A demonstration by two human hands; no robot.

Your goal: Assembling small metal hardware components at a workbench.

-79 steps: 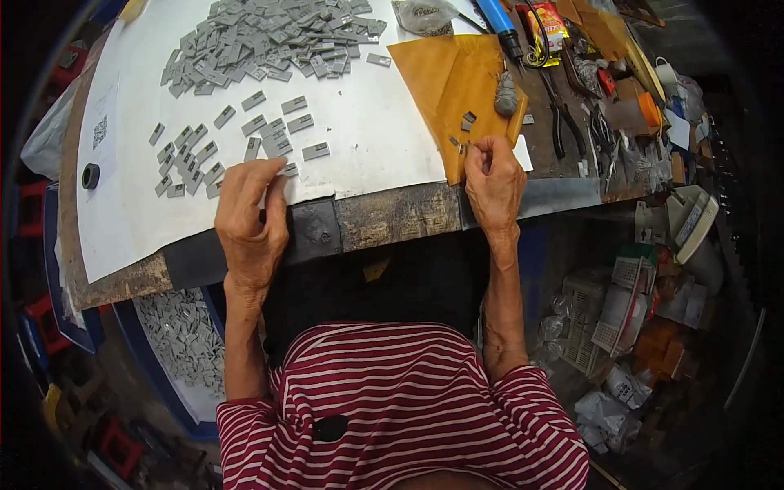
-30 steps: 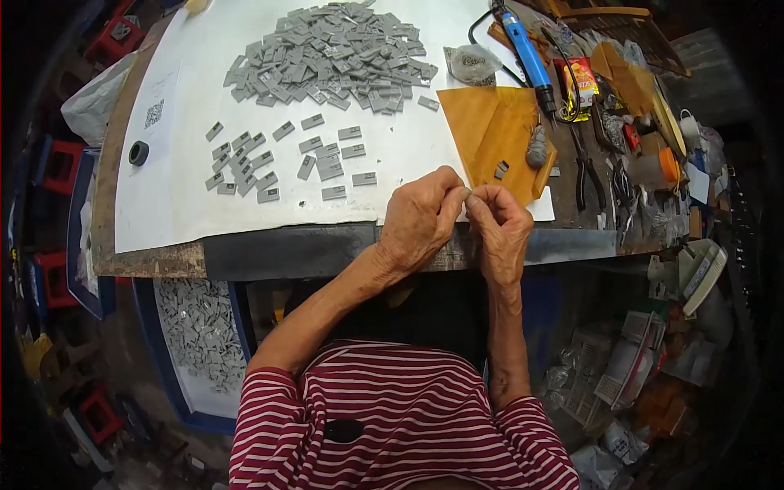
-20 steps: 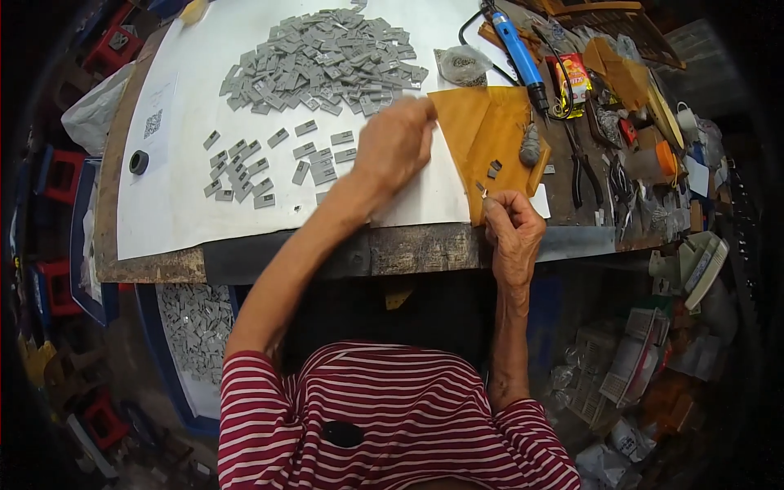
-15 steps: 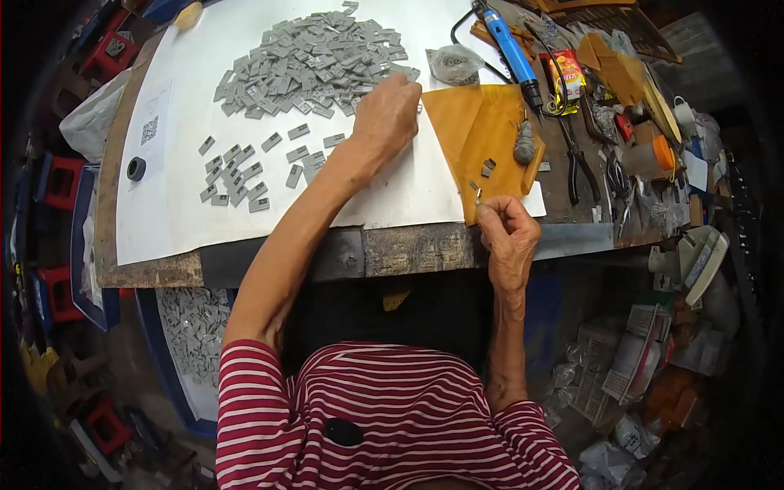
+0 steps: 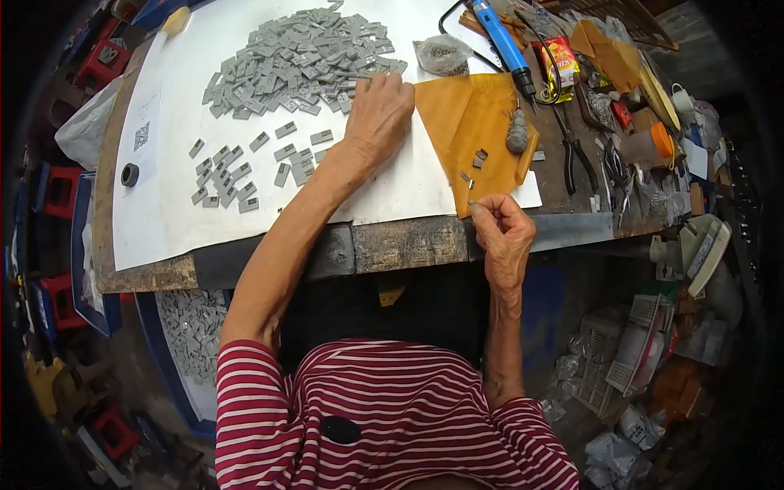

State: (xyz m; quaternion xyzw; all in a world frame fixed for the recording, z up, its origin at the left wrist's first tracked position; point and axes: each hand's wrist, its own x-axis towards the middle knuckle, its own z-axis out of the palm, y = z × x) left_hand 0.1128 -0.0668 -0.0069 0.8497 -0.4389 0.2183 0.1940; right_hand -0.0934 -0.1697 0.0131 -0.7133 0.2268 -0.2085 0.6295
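Observation:
My left hand [image 5: 378, 118] is at the near right edge of a big heap of small flat grey rectangular pieces [image 5: 298, 61], knuckles up. Its fingers are curled down and what they hold, if anything, is hidden. A looser group of the grey pieces [image 5: 224, 175] lies on the white sheet [image 5: 171, 220], left of my forearm. By the table's front edge, my right hand [image 5: 508, 237] is closed in a pinch at the near end of a brown paper sheet [image 5: 457, 122]. A speck shows at its fingertips, too small to name. A few small dark and shiny bits [image 5: 478, 159] rest on the brown paper.
A blue electric screwdriver [image 5: 508, 45], a bag of small parts [image 5: 443, 55] and pliers [image 5: 578, 163] lie at the right. A black ring [image 5: 130, 174] sits on the sheet's left side. Below the table is a blue tray [image 5: 167, 359] of grey pieces.
The whole view has shifted slightly. My left hand is drawn a little back along the heap's edge, and my right pinch is slightly farther from the small bits on the paper.

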